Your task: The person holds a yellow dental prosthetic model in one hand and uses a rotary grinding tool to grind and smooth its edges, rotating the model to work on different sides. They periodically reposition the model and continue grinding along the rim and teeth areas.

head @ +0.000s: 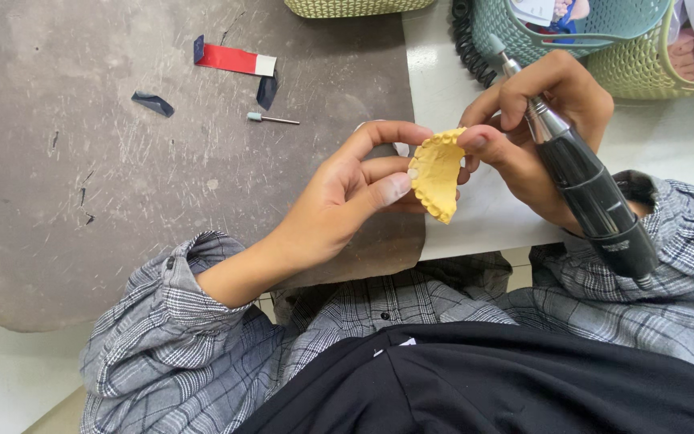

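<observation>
Over the desk's near edge, between grey mat (122,161) and baskets (604,48), my left hand (339,201) and right hand (540,128) pinch the yellow dental cast (437,173), long axis upright, teeth arch facing right; my right also grips the grinder handpiece (588,193)

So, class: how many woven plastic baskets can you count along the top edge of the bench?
3, all cut off by the frame: an olive-green basket at top centre, a teal basket at top right, and a light-green basket beside it. More may lie out of view.
</observation>
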